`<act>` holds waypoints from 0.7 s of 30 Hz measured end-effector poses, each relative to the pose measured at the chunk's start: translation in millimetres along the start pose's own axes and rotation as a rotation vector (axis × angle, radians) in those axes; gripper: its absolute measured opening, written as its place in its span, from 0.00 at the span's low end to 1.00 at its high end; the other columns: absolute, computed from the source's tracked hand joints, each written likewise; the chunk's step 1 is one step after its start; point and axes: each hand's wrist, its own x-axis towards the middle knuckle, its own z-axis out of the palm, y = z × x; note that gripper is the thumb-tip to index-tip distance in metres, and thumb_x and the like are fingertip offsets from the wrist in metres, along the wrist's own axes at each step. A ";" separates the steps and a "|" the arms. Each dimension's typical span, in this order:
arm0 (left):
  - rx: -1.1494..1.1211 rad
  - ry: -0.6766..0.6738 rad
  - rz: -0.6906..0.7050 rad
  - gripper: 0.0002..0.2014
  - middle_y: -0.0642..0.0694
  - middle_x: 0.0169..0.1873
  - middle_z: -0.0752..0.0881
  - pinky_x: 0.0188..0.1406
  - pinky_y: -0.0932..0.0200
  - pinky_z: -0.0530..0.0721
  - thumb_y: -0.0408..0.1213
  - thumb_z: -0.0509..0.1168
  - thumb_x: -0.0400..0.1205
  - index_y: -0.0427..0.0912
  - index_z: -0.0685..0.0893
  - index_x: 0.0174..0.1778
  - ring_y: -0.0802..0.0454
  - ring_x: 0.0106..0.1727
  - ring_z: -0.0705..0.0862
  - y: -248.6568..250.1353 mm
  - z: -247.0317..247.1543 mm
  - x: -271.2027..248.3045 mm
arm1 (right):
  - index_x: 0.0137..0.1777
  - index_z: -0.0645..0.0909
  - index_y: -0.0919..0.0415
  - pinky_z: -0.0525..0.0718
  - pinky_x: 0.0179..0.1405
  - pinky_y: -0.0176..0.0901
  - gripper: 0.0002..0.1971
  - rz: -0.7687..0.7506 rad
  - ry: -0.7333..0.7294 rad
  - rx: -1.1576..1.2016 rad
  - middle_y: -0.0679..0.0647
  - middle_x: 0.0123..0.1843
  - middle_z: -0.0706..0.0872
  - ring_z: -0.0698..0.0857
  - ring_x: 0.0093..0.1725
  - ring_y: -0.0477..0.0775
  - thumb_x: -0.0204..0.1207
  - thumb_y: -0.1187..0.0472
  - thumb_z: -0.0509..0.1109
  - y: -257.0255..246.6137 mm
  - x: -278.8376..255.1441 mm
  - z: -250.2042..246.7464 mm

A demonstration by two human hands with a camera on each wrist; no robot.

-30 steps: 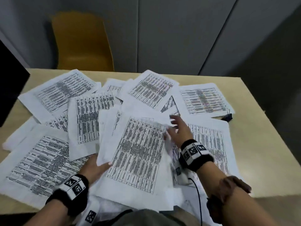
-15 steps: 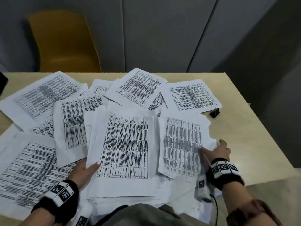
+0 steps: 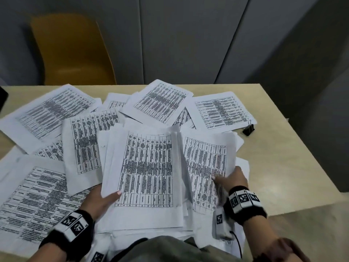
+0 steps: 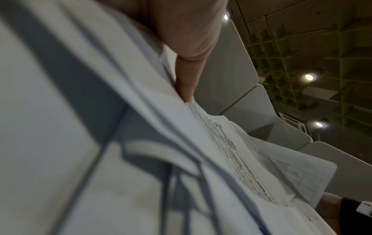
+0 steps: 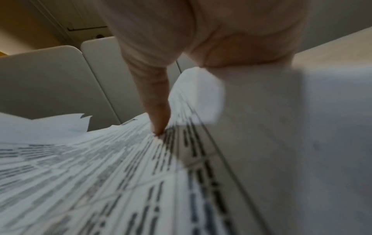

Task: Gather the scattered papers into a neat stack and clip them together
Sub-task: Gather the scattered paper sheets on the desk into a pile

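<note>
Printed white sheets lie scattered over the beige table (image 3: 283,167). In the middle a gathered bundle of sheets (image 3: 145,167) is raised at its near edge. My left hand (image 3: 107,197) grips its lower left corner, with the thumb (image 4: 187,76) on top and the fingers hidden beneath. To its right lies a single printed sheet (image 3: 205,163), its left edge tucked under the bundle. My right hand (image 3: 233,178) pinches that sheet's right edge, the thumb (image 5: 157,111) pressing on the print. A black binder clip (image 3: 249,128) sits on the table at the far right, beside the outermost sheet.
More sheets (image 3: 49,110) overlap across the left and far side of the table. A yellow chair (image 3: 71,52) stands behind the far edge, before grey wall panels. A dark object (image 3: 2,97) pokes in at the left edge. The table's right part is bare.
My right hand has moved from the middle of the pile to the right-hand sheet and has taken hold of its right edge. The left hand keeps its grip on the bundle.
</note>
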 end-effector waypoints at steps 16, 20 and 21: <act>-0.050 0.002 0.082 0.08 0.70 0.25 0.87 0.50 0.56 0.77 0.39 0.75 0.66 0.51 0.83 0.37 0.54 0.44 0.84 -7.3 0.7 6.8 | 0.46 0.83 0.67 0.87 0.48 0.53 0.22 0.016 -0.193 0.244 0.61 0.40 0.89 0.87 0.42 0.59 0.54 0.59 0.85 23.4 6.0 4.7; -0.071 0.007 0.059 0.08 0.61 0.31 0.88 0.53 0.53 0.77 0.39 0.75 0.66 0.50 0.84 0.37 0.50 0.45 0.85 -7.5 -0.7 7.1 | 0.52 0.81 0.70 0.85 0.46 0.50 0.20 0.032 -0.244 0.408 0.61 0.40 0.87 0.86 0.41 0.60 0.60 0.69 0.81 27.8 -0.6 6.5; -0.069 0.006 0.057 0.09 0.59 0.35 0.88 0.53 0.53 0.77 0.41 0.74 0.63 0.50 0.84 0.38 0.49 0.45 0.85 -7.7 -1.0 7.5 | 0.53 0.80 0.71 0.85 0.50 0.54 0.21 0.022 -0.248 0.390 0.64 0.43 0.87 0.86 0.44 0.62 0.60 0.69 0.81 28.1 -1.6 7.5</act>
